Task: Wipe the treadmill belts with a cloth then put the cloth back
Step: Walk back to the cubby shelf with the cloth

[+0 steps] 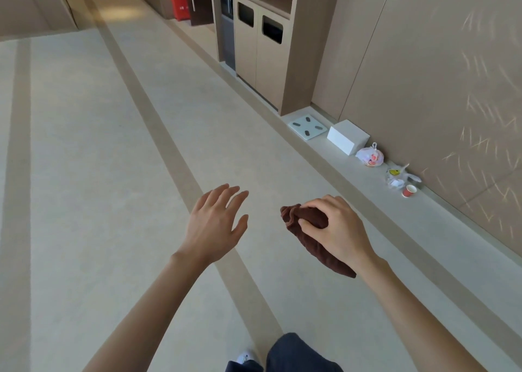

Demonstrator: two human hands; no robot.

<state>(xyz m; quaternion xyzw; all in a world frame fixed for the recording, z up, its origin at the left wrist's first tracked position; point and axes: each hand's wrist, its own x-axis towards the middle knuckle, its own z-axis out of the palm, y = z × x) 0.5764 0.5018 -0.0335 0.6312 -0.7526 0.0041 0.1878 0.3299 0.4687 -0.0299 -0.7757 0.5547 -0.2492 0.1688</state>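
right hand [336,224] has the cloth [309,220] bunched in a closed fist, fingers over the top and thumb pinching the front fold. It sits at 5 o'clock from frame centre, in the air above the floor [84,174]. A loose tail hangs back under the wrist toward 4 o'clock. My read: wadded up so it carries compactly and doesn't drag, not spread for wiping

left hand [214,219] at 7 o'clock, palm down, fingers straight and slightly splayed, holding nothing and touching nothing. Looks like a free balance hand

no treadmill or belt in view, so this is a transit step. Can't tell if wiping is done or not started

materials:
- cloth: dark brown, soft, thick nap like terry, deep creases, no stiffness
- floor: matte pale sheet with darker tan stripes running 6 to 11 o'clock
- bin cabinet [260,46] at 12 to 1 o'clock: flat tan panels, two rounded dark slots
- raised ledge [353,179] along the wall, 2 to 4 o'clock, holds a square glass-look scale [307,127], a white box [348,136], a knotted thin plastic bag [370,157] and a small red paper cup [409,190], all well apart from the hands
- red cabinet [178,0] far off at 11 o'clock

dark trouser leg [296,354] and pale shoe [245,357] at 6 o'clock
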